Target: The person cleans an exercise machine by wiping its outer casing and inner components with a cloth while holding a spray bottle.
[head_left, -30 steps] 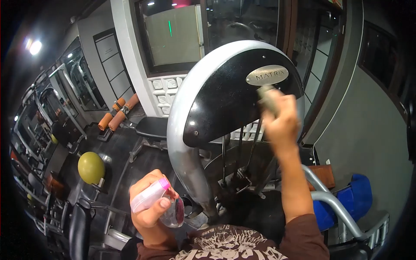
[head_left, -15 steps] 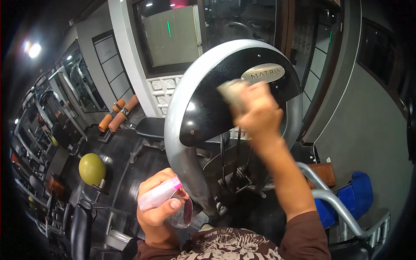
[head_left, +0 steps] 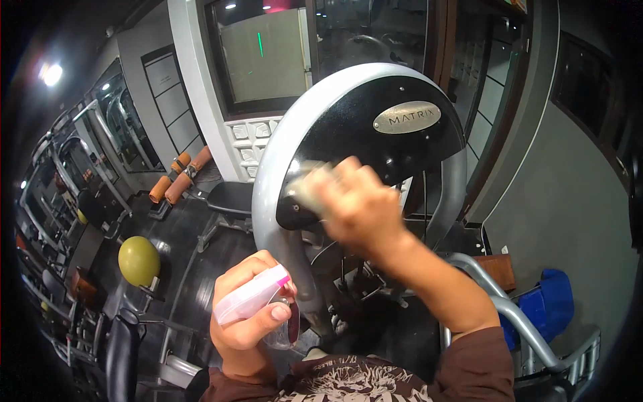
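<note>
My left hand [head_left: 244,308] is wrapped round a spray bottle [head_left: 253,295] with a pale pink head, a bright pink nozzle and a clear body, held low in front of me. My right hand [head_left: 358,204] grips a light-coloured cloth [head_left: 311,186], blurred by motion. The cloth lies over the lower left part of a black panel [head_left: 355,127] on a gym machine. A curved silver frame [head_left: 268,161] rims that panel, and an oval plate [head_left: 406,118] reading MATRIX sits at its upper right.
To the left stand a yellow-green exercise ball [head_left: 139,260], a black padded bench [head_left: 231,198] and orange foam rollers [head_left: 187,175]. On the right are silver tubes [head_left: 516,315], a blue seat-like object [head_left: 546,308] and a grey wall [head_left: 569,187]. A window stands behind the machine.
My right hand has moved the cloth down and to the left across the black panel, away from the oval plate. My left hand stays almost in place with the spray bottle.
</note>
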`<act>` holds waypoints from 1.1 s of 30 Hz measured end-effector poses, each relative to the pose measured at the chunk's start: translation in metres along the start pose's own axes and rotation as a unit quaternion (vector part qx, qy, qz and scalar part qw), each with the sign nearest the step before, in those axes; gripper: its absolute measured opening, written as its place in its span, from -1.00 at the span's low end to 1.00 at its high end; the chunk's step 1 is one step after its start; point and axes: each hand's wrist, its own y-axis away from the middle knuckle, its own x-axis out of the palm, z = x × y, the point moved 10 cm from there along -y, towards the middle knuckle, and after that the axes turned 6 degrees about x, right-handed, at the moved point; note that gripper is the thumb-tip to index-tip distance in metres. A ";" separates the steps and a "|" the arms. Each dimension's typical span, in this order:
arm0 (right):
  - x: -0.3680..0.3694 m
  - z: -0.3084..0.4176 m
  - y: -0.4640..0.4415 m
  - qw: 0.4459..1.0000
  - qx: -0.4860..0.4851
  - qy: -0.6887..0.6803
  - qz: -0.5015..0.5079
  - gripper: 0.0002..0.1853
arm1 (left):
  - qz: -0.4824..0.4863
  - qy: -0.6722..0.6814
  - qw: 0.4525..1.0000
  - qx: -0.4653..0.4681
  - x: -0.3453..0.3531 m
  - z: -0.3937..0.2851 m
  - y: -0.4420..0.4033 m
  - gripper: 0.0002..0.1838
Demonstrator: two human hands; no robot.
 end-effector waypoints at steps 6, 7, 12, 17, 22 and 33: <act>-0.020 -0.264 0.031 0.914 0.371 -0.058 -0.152 -0.69 | -0.009 -0.083 0.996 -0.006 0.001 -0.009 -0.015 -0.49; -0.007 -0.300 0.056 0.885 0.420 -0.133 -0.153 -0.68 | -0.004 -0.104 0.995 0.000 0.006 -0.010 -0.018 -0.51; -0.001 -0.294 0.081 0.827 0.469 -0.249 -0.182 -0.67 | 0.034 -0.179 0.983 0.020 0.027 -0.012 -0.040 -0.60; -0.029 -0.117 0.036 0.966 0.176 -0.123 -0.143 -0.55 | 0.071 -0.162 0.984 0.030 0.043 -0.011 -0.055 -0.62; -0.020 -0.077 0.032 0.990 0.082 -0.102 -0.055 -0.42 | 0.100 -0.053 0.993 -0.023 0.039 0.008 -0.043 -0.63; -0.024 -0.250 0.065 0.907 0.333 -0.112 -0.233 -0.72 | 0.069 0.085 0.994 0.014 0.026 0.039 -0.037 -0.58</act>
